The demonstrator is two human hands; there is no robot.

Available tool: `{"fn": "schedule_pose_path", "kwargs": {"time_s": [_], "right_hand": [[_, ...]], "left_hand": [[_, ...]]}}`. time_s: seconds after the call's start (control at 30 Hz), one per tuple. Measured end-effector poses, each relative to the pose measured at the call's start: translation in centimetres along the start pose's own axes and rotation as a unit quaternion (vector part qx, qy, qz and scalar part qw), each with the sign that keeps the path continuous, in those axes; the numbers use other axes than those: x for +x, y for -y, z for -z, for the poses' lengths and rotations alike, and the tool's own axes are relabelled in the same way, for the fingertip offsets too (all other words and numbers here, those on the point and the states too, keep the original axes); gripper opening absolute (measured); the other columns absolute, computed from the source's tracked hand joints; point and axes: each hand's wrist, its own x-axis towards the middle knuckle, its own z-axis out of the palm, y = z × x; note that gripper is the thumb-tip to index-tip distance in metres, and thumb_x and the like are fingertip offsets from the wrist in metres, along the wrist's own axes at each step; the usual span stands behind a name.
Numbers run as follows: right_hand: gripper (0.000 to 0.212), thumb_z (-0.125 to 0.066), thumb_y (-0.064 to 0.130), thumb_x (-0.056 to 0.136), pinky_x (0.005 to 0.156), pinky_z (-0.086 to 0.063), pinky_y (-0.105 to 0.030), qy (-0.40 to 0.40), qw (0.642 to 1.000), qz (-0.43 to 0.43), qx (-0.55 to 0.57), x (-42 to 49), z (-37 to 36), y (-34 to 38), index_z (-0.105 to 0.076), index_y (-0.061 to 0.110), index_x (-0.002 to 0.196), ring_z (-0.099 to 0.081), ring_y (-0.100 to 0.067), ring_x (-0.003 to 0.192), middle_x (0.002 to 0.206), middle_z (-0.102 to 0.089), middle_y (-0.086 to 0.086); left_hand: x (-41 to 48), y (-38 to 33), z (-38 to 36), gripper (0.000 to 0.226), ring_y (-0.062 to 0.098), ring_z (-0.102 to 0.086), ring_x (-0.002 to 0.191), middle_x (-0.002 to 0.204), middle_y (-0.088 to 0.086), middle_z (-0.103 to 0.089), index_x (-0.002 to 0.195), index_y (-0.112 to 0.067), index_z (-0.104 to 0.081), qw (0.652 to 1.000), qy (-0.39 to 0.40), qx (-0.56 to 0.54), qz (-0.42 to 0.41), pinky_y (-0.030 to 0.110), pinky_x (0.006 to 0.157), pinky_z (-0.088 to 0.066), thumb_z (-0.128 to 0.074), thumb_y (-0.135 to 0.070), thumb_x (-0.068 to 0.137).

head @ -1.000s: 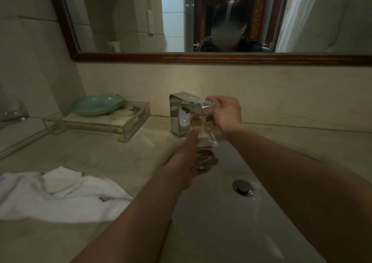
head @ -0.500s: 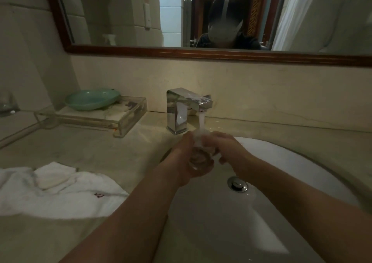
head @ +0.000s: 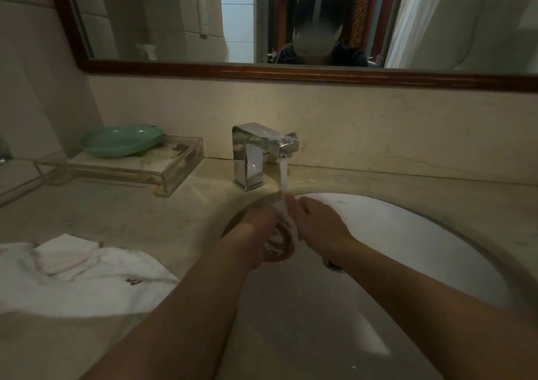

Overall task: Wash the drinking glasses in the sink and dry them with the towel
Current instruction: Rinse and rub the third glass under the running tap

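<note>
Dim light throughout. Beige marble worktop (head: 116, 216) is backed by a cream tiled wall (head: 29, 88); a dark wood-framed mirror (head: 174, 16) is hung above.

- Both bare forearms reach forward, the left from the lower middle, the right from the lower right, and converge — wrists close together, hands nearly meeting.
- The left hand (head: 256, 234) sits lower and to the left, palm turned inward, fingers curled under and round the glass (head: 281, 238).
- The right hand (head: 317, 224) shows its back to the camera, wrist roughly straight, fingers bent onto the same glass from the right — the tips blurred.
</note>
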Motion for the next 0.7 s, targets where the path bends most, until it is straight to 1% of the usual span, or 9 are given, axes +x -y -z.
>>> {"fn": "schedule_pose_path", "kwargs": {"time_s": [0.03, 0.1, 0.17, 0.27, 0.33, 0.43, 0.53, 0.6, 0.7], "right_hand": [[0.058, -0.037, 0.073, 0.094, 0.066, -0.044, -0.031, -0.004, 1.000, 0.006, 0.008, -0.3, -0.2, 0.1, -0.061, 0.020, 0.091, -0.062, -0.016, 0.076, 0.082, -0.066, 0.002], [0.058, -0.045, 0.076, 0.088, 0.060, -0.038, -0.027, -0.022, 0.999, 0.042, 0.011, -0.5, -0.5, 0.2, -0.053, 0.019, 0.077, -0.053, -0.013, 0.064, 0.071, -0.058, 0.004], [0.059, -0.047, 0.067, 0.093, 0.057, -0.042, -0.030, -0.048, 0.995, 0.058, 0.058, -0.1, -0.6, -0.3, -0.055, 0.014, 0.069, -0.050, -0.013, 0.057, 0.062, -0.055, -0.002], [0.051, -0.041, 0.038, 0.107, 0.064, -0.055, -0.035, -0.049, 0.997, 0.007, 0.064, 1.0, -0.4, -1.1, -0.067, 0.006, 0.077, -0.064, -0.019, 0.060, 0.068, -0.067, -0.009], [0.048, -0.036, 0.030, 0.108, 0.065, -0.052, -0.034, -0.047, 0.997, -0.029, 0.060, 1.5, -0.3, -1.1, -0.064, 0.009, 0.074, -0.064, -0.020, 0.060, 0.067, -0.066, -0.008], [0.062, -0.030, 0.041, 0.109, 0.073, -0.048, -0.032, -0.077, 0.993, -0.033, 0.089, 1.3, -0.4, -0.7, -0.064, 0.013, 0.066, -0.066, -0.016, 0.061, 0.060, -0.067, -0.004], [0.058, -0.038, 0.055, 0.104, 0.079, -0.051, -0.037, -0.028, 0.988, -0.023, 0.153, 0.4, -0.9, -0.3, -0.072, 0.014, 0.081, -0.067, -0.021, 0.076, 0.076, -0.073, -0.005], [0.054, -0.048, 0.057, 0.100, 0.078, -0.056, -0.041, 0.001, 0.978, -0.008, 0.207, 0.0, -1.1, -0.3, -0.076, 0.011, 0.093, -0.069, -0.027, 0.084, 0.089, -0.075, -0.009], [0.045, -0.048, 0.044, 0.104, 0.057, -0.054, -0.025, -0.004, 0.970, -0.042, 0.241, 0.4, -0.9, -0.1, -0.075, 0.010, 0.091, -0.069, -0.023, 0.072, 0.086, -0.075, -0.008]], "left_hand": [[0.0, 0.0, 0.1, 0.029, 0.037, -0.069, 0.082, 0.108, 0.023, -0.070, 0.115, -0.001, -0.070, 1.000, 0.000, -0.004, -0.004, 0.043, 0.064, -0.061, -0.059, -0.018, 0.095], [-0.1, -0.1, 0.2, 0.029, 0.036, -0.068, 0.083, 0.113, 0.023, -0.070, 0.116, -0.004, -0.070, 1.000, 0.001, -0.016, -0.007, 0.043, 0.062, -0.061, -0.056, -0.023, 0.098], [-0.2, -0.1, 0.0, 0.034, 0.039, -0.071, 0.090, 0.111, 0.021, -0.071, 0.113, -0.008, -0.070, 1.000, 0.010, -0.028, 0.000, 0.044, 0.062, -0.061, -0.057, -0.038, 0.101], [-0.4, -0.1, -0.2, 0.056, 0.037, -0.071, 0.092, 0.101, 0.019, -0.070, 0.104, -0.010, -0.067, 0.999, 0.008, -0.035, 0.008, 0.051, 0.075, -0.064, -0.045, -0.061, 0.102], [-0.7, -0.3, -0.3, 0.040, 0.035, -0.070, 0.088, 0.104, 0.017, -0.068, 0.110, -0.010, -0.067, 1.000, 0.022, -0.022, 0.002, 0.053, 0.077, -0.063, -0.058, -0.048, 0.100], [-0.8, -0.3, -0.2, 0.019, 0.030, -0.064, 0.083, 0.108, 0.016, -0.061, 0.112, -0.011, -0.065, 1.000, 0.030, 0.000, -0.006, 0.054, 0.086, -0.062, -0.064, -0.024, 0.098], [-0.8, -0.2, 0.0, 0.018, 0.031, -0.063, 0.088, 0.106, 0.018, -0.060, 0.109, -0.008, -0.066, 0.999, 0.034, -0.014, -0.009, 0.052, 0.088, -0.061, -0.064, -0.022, 0.099], [-0.8, -0.1, 0.0, 0.026, 0.029, -0.065, 0.082, 0.100, 0.018, -0.064, 0.113, -0.006, -0.068, 0.999, 0.035, -0.018, -0.021, 0.048, 0.079, -0.064, -0.067, -0.026, 0.097], [-0.8, -0.3, 0.0, 0.029, 0.031, -0.072, 0.077, 0.102, 0.023, -0.072, 0.119, -0.003, -0.070, 0.999, 0.036, -0.020, -0.015, 0.037, 0.060, -0.062, -0.059, -0.023, 0.100]]}}
